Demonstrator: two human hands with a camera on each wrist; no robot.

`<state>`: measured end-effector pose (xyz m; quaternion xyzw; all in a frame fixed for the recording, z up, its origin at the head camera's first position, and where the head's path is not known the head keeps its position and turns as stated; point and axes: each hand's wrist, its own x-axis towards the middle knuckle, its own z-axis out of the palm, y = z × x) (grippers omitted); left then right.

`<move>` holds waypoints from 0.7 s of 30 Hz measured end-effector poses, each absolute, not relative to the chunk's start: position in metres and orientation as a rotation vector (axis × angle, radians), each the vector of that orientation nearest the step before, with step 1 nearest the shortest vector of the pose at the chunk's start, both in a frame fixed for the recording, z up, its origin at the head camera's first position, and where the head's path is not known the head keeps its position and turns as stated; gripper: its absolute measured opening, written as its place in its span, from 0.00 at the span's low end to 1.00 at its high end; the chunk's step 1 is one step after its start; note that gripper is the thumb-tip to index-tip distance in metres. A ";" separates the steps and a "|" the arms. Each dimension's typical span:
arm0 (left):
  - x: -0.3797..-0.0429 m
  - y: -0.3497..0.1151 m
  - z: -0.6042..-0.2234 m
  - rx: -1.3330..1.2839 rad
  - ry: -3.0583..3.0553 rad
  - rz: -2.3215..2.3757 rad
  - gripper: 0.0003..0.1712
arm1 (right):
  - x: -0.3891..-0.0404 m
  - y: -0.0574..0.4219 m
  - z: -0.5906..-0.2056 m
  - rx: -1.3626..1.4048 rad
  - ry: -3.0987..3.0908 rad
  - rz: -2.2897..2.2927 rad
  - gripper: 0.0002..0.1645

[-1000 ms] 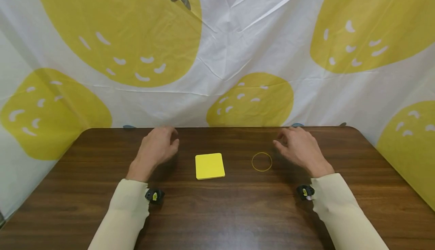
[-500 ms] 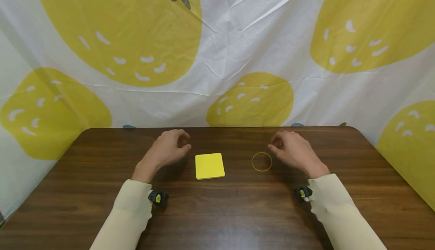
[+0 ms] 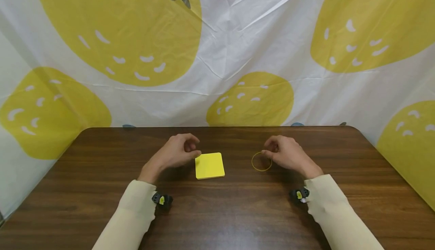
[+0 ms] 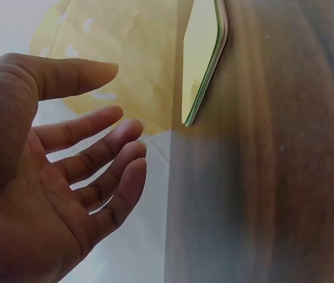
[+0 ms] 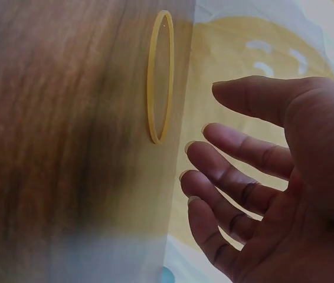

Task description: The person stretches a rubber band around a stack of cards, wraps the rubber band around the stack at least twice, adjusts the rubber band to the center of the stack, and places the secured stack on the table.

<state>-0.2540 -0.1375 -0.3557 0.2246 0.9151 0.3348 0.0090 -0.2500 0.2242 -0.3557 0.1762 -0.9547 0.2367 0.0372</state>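
Note:
A small stack of square yellow cards (image 3: 210, 166) with rounded corners lies flat on the table; the left wrist view shows layered edges, one of them green, on the stack (image 4: 205, 65). My left hand (image 3: 173, 152) hovers by its upper left corner, fingers loosely bent and holding nothing. To the right lies a thin yellow rubber band (image 3: 262, 170) in a round loop. Over the band's upper right edge hangs my right hand (image 3: 287, 152), relaxed and holding nothing. In the right wrist view the rubber band (image 5: 151, 82) is apart from the fingertips (image 5: 220, 91).
The brown wood-grain table (image 3: 217, 212) has rounded far corners. Behind it hangs a white cloth (image 3: 153, 106) printed with big yellow fruit. A small black wrist camera (image 3: 162, 201) sits at the left cuff, another wrist camera (image 3: 299, 195) at the right.
Both hands have moved inward and slightly nearer the body, the left to the card stack's corner, the right over the rubber band's edge. The cards and band have stayed put.

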 end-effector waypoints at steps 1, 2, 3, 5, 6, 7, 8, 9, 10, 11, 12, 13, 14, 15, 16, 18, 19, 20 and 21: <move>-0.254 -0.137 -0.356 0.705 2.846 1.048 0.20 | -0.250 0.224 -0.356 0.541 -2.932 0.731 0.13; -0.254 -0.136 -0.357 0.703 2.837 1.045 0.21 | -0.250 0.224 -0.356 0.540 -2.935 0.735 0.14; -0.254 -0.135 -0.357 0.703 2.832 1.038 0.21 | -0.250 0.224 -0.357 0.541 -2.938 0.739 0.14; -0.253 -0.134 -0.358 0.694 2.821 1.019 0.23 | -0.250 0.224 -0.357 0.542 -2.945 0.748 0.15; -0.253 -0.134 -0.358 0.695 2.819 1.003 0.24 | -0.251 0.224 -0.358 0.542 -2.947 0.750 0.15; -0.253 -0.133 -0.359 0.687 2.817 0.986 0.25 | -0.251 0.224 -0.358 0.542 -2.950 0.752 0.16; -0.253 -0.132 -0.359 0.675 2.815 0.967 0.27 | -0.251 0.224 -0.359 0.542 -2.954 0.757 0.16; -0.252 -0.132 -0.359 0.661 2.813 0.950 0.29 | -0.251 0.224 -0.359 0.546 -2.957 0.756 0.16; -0.252 -0.132 -0.360 0.649 2.806 0.937 0.31 | -0.252 0.224 -0.360 0.547 -2.959 0.757 0.16; -0.251 -0.131 -0.360 0.638 2.799 0.923 0.34 | -0.252 0.224 -0.360 0.548 -2.962 0.755 0.17; -0.251 -0.131 -0.361 0.631 2.795 0.911 0.36 | -0.252 0.224 -0.361 0.551 -2.963 0.751 0.17; -0.251 -0.131 -0.361 0.620 2.788 0.902 0.38 | -0.253 0.224 -0.362 0.552 -2.966 0.752 0.17; -0.250 -0.130 -0.361 0.617 2.779 0.888 0.40 | -0.253 0.224 -0.362 0.552 -2.968 0.752 0.17; -0.250 -0.130 -0.362 0.617 2.773 0.873 0.42 | -0.253 0.224 -0.363 0.553 -2.970 0.751 0.17; -0.250 -0.130 -0.362 0.622 2.767 0.859 0.43 | -0.253 0.224 -0.363 0.550 -2.973 0.753 0.17; -0.249 -0.130 -0.363 0.622 2.760 0.831 0.46 | -0.253 0.224 -0.363 0.548 -2.979 0.760 0.17; -0.249 -0.129 -0.363 0.621 2.757 0.816 0.47 | -0.253 0.224 -0.363 0.547 -2.982 0.763 0.18; -0.249 -0.129 -0.363 0.620 2.757 0.800 0.48 | -0.253 0.223 -0.363 0.546 -2.983 0.764 0.18; -0.249 -0.128 -0.363 0.616 2.761 0.787 0.49 | -0.253 0.223 -0.364 0.545 -2.985 0.763 0.18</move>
